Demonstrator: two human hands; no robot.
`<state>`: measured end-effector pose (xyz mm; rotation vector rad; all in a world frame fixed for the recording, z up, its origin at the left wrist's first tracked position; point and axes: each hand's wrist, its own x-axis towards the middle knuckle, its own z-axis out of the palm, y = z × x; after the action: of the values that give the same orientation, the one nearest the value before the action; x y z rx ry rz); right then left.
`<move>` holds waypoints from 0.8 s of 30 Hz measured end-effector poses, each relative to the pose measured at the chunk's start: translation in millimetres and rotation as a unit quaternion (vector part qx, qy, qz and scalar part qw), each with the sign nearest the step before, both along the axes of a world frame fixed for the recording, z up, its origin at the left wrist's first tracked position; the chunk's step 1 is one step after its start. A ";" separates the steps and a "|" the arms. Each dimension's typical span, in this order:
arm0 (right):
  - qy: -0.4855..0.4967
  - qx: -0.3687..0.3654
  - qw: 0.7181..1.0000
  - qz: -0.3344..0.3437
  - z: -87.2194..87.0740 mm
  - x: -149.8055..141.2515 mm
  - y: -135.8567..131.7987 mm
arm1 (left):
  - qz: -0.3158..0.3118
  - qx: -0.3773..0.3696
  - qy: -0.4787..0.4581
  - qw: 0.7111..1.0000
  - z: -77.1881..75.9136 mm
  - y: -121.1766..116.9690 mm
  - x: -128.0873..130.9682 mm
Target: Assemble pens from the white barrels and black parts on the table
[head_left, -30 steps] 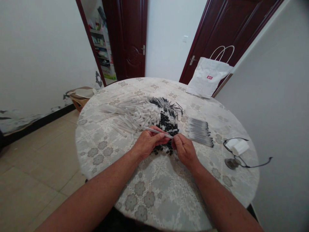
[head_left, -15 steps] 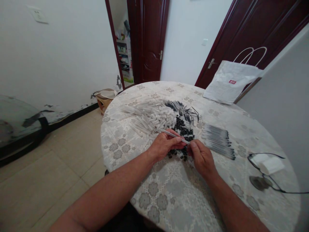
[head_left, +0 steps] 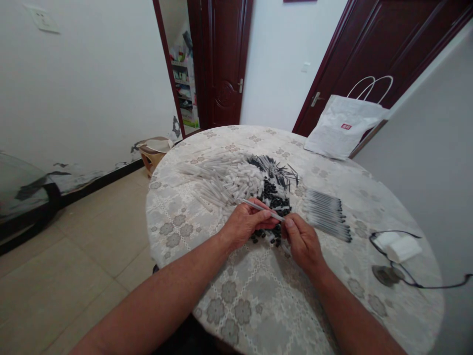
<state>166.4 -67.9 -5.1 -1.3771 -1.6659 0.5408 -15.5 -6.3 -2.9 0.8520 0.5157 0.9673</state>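
Observation:
Between both hands is a thin translucent pen barrel [head_left: 254, 204], tilted down to the right. My left hand [head_left: 247, 220] pinches it along its length with closed fingers. At its right end, my right hand [head_left: 301, 239] has thumb and fingers closed; its fingertips are partly hidden. Just beyond the hands lies a heap of pale pen barrels [head_left: 210, 172]. Small black caps [head_left: 273, 197] spread beside and under my left hand. Behind them are thin dark refills [head_left: 271, 165]. Right of my right hand, several pens with dark ends [head_left: 327, 212] lie in a row.
The round table [head_left: 236, 296] has a patterned cloth. Eyeglasses [head_left: 402, 268] and a white roll [head_left: 402, 246] lie at the right. A white paper bag [head_left: 343, 125] stands at the back right. A brown stool [head_left: 153, 150] is beyond the table's left edge.
The whole view has shifted a little, so the things appear slightly further left. Both hands keep hold of the pen barrel in nearly the same pose.

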 end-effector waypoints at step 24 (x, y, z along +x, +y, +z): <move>0.028 -0.002 1.000 0.014 -2.2 -1.3 -0.3 | 0.016 0.030 0.043 0.999 2.9 -1.0 -0.7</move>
<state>165.0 -68.1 -7.3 -1.3314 -1.6408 0.5935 -16.2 -7.3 0.0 0.9440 0.5778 0.9834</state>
